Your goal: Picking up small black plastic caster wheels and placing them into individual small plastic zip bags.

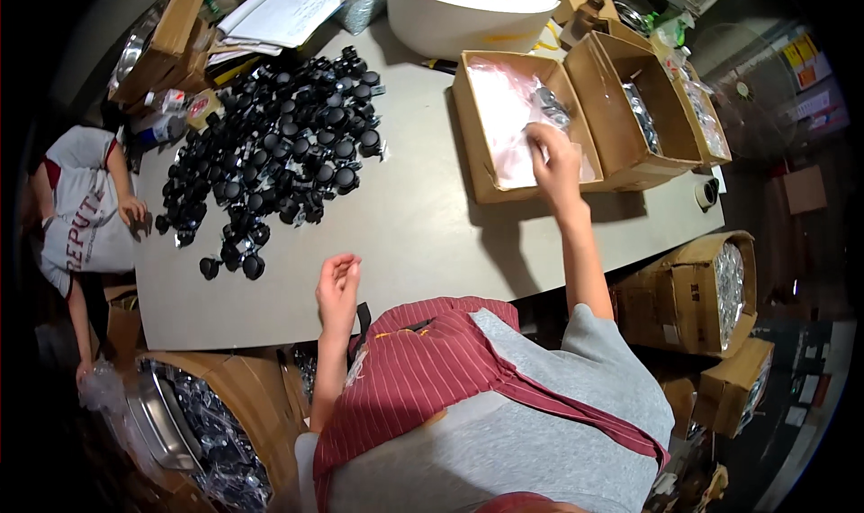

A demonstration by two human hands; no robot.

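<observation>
My right hand [553, 162] reaches over an open cardboard box [475, 157], with its fingers drawn together; I cannot make out what is between them. Inside that box are pale pink plastic bags [504, 108], and close above my fingers lies a clear bag with a dark part [549, 108] in it. My left hand [338, 288] hovers over the table's near side, palm turned inward and fingers loosely bent, holding nothing. To its upper left a large heap of black swivel casters [279, 144] with shiny metal fittings spreads across the grey table [414, 216].
A second cardboard box [630, 117] with bagged metal parts stands right of the first. Behind them is a white tub [450, 18]. A tape roll [706, 193] sits near the right edge. At far left, another person's hand [133, 210] is by the table. Filled cartons [688, 297] stand below.
</observation>
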